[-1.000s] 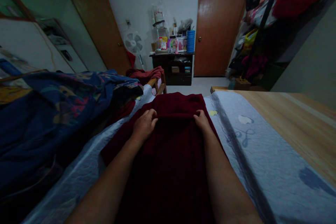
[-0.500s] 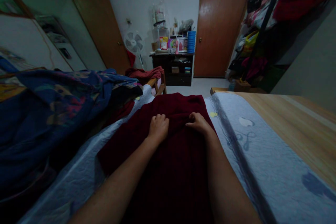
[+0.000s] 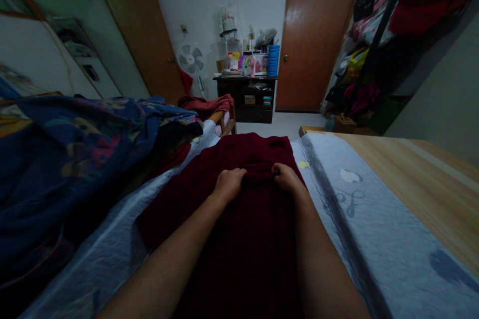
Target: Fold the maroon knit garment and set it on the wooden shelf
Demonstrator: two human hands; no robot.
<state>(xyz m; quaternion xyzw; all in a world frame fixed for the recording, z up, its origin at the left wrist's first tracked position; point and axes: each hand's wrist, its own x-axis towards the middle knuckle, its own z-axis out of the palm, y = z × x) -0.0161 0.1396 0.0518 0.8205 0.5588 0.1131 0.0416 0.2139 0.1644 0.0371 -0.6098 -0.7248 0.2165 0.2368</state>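
A dark red garment (image 3: 247, 239), perhaps knitted, lies spread over the pale blue bed cover (image 3: 359, 179), with one part reaching out to the left. My left hand (image 3: 229, 183) is closed, pinching a fold of it near the far part. Level with it on the right, my right hand (image 3: 286, 177) has its fingers curled round another bit of the same cloth. Between the two hands the fabric is drawn into a crosswise ridge. The near end of the garment runs out of view between my forearms.
A heap of blue flowered bedding (image 3: 93, 144) fills the left side. Bare wooden board (image 3: 419, 159) borders the cover on the right. Beyond the bed's end stand a wooden chair (image 3: 229, 122) with reddish cloth, a dark cabinet (image 3: 247, 99) and a white fan (image 3: 191, 60).
My fingers have closed tighter on the garment, the right hand going from a loose grip to a curled one. The cloth between my hands is pulled into a clearer ridge.
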